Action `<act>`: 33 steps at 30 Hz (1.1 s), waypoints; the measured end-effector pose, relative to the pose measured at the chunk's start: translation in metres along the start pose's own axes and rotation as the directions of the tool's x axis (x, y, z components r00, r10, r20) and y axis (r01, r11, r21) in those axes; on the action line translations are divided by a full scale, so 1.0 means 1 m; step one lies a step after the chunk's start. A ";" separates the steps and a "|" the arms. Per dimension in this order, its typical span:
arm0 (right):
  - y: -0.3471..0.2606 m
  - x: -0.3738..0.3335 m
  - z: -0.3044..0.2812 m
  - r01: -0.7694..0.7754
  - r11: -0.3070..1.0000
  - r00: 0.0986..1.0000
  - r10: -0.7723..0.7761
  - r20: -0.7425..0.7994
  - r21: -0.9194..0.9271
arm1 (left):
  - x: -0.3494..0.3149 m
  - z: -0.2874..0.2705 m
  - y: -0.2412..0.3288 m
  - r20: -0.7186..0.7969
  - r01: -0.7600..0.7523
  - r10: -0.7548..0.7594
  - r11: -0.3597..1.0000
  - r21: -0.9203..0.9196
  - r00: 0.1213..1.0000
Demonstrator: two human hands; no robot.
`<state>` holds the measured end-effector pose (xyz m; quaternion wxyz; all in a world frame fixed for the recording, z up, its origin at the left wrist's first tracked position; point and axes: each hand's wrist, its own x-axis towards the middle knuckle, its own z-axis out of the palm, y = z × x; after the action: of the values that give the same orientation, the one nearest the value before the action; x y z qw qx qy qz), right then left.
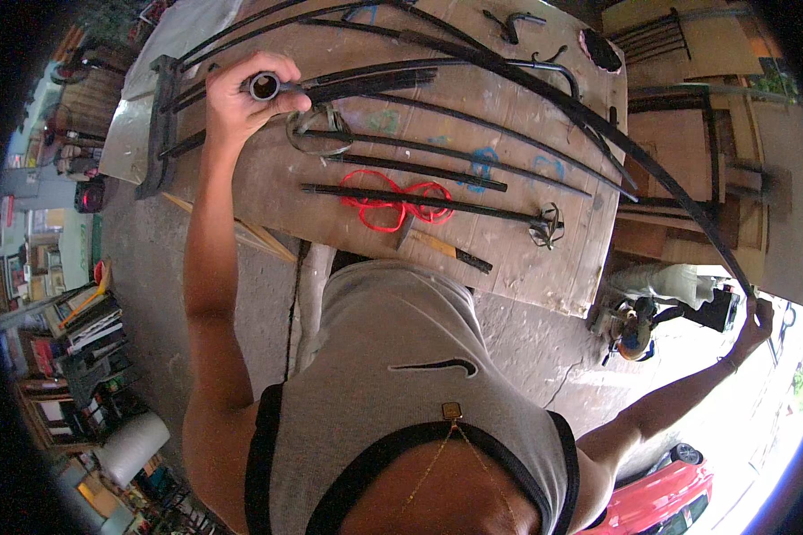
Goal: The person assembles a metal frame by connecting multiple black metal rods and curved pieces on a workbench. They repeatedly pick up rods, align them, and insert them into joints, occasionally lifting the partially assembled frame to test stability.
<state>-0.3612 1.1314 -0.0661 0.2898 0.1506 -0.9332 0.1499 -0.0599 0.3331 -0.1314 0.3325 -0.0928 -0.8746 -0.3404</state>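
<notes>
The left hand (232,96) is raised above the left part of the cardboard-brown counter (544,272), its fingers curled around a dark tube (263,86) whose round open end faces upward. The right hand (756,323) is stretched far out to the right, beyond the counter's edge, its fingers clenched around the lower end of a long black rod (651,162); this rod bows across the upper part of the counter and over its right edge. Just below the left hand shows a round metal hoop (346,140). Several thinner black rods lie side by side on the counter, and the nearest one (473,207) crosses a loosely looped red cord (372,228) and ends at a small openwork metal piece (547,225). A tool with a wooden handle (434,242) lies near the counter's front edge. A dark notched bracket (155,129) stands at the left end, and a power tool (632,332) sits on the floor (531,334) at right.
</notes>
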 end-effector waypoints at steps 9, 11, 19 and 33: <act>-0.005 -0.006 0.030 -0.148 0.987 0.972 0.156 0.178 -0.057 | 0.016 0.007 0.013 0.005 -0.080 0.080 0.997 -0.001 0.997; -0.009 -0.008 0.036 -0.155 0.987 0.974 0.145 0.172 0.046 | 0.014 0.008 0.010 0.008 -0.050 0.050 0.999 -0.016 0.999; -0.058 -0.008 0.037 -0.222 0.884 0.903 0.346 0.256 -0.411 | -0.030 0.025 -0.008 -0.066 0.326 -0.329 0.944 -0.048 0.942; -0.040 -0.019 0.258 0.034 0.900 0.887 0.173 0.428 -0.434 | -0.172 0.070 -0.028 -0.119 0.826 -0.818 0.550 0.125 0.562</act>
<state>-0.4598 1.0037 -0.2726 0.0830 0.0796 -0.9894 -0.0887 0.0238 0.3687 -0.2956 0.1618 0.3627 -0.8335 -0.3841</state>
